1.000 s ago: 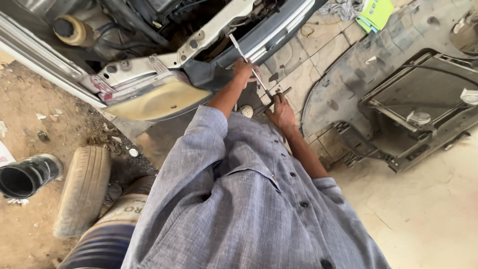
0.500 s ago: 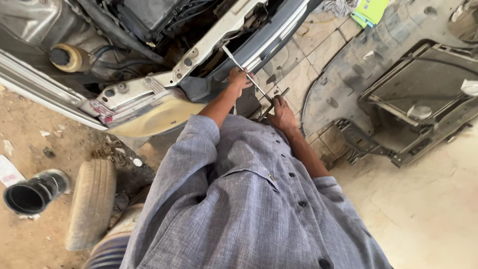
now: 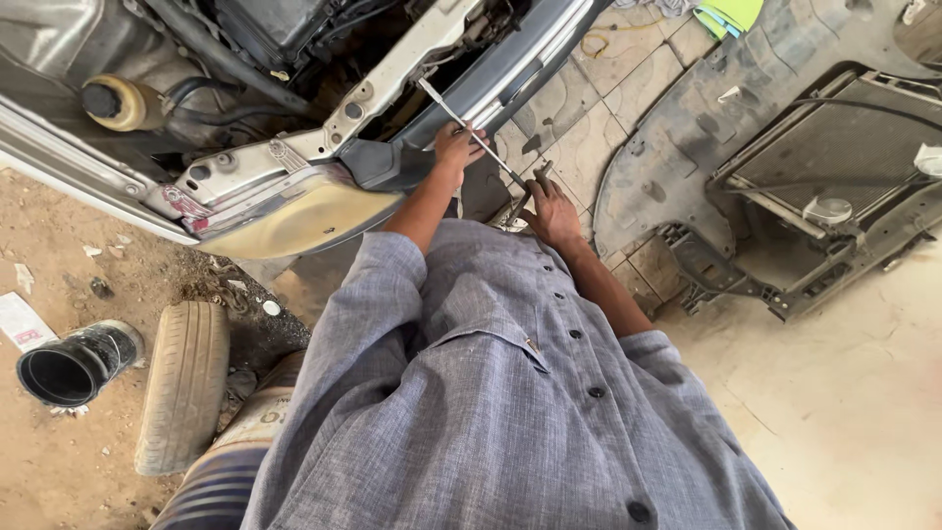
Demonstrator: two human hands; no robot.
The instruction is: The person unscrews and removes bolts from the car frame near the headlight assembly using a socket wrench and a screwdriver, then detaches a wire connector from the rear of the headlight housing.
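Note:
My left hand (image 3: pixel 457 147) is closed around the middle of a long metal extension bar (image 3: pixel 439 101). The bar slants up into the gap behind the car's front support bracket (image 3: pixel 392 86). My right hand (image 3: pixel 551 212) grips the dark ratchet handle (image 3: pixel 526 195) at the bar's lower end, just above the tiled floor. Both forearms reach out from grey shirt sleeves toward the car's open front. The bar's far tip is hidden among the engine-bay parts.
A yellowed headlight (image 3: pixel 294 221) and a capped fluid reservoir (image 3: pixel 116 102) sit left of the hands. A removed bumper (image 3: pixel 677 128) and a radiator (image 3: pixel 834 162) lie on the floor at right. A tyre (image 3: pixel 183 385), black pipe (image 3: pixel 74 363) and green cloth (image 3: pixel 731 14) lie around.
The view has drifted, so the car and the floor parts sit further right in the picture. Both hands stay on the bar and handle in almost the same pose.

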